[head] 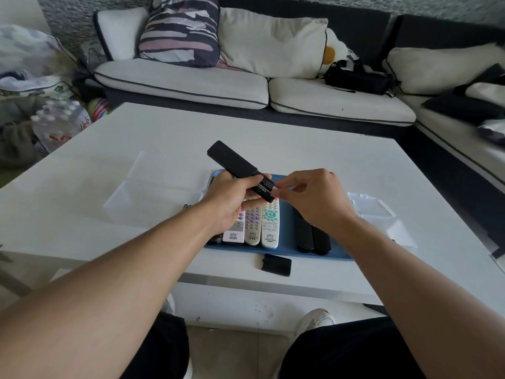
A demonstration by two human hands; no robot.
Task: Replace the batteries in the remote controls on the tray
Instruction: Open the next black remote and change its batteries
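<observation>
Far left, off the bench: pack of water bottles (pixel 58 123), red print on the wrap, not readable. White bench (pixel 314 149). Clear plastic box (pixel 158 184) lies left of the blue tray (pixel 287 251). Left hand (pixel 232 202) over the tray's left end, fingers (pixel 255 186) wrapped round a black remote (pixel 236 165) held up off the tray, tilted, far end pointing up-left, battery end open. Batteries (pixel 265 186) sit in the open end, white lettering on black, too small to read. On tray: three light remotes (pixel 255 227) side by side, small logo and text at each foot, unreadable. Black battery cover (pixel 276 265) on bench just in front of tray. Right hand (pixel 314 202), fingers (pixel 284 187) pinching at the batteries. Two black remotes (pixel 311 237) on tray under the right wrist. Clear blister packaging (pixel 379 212) right of tray.
</observation>
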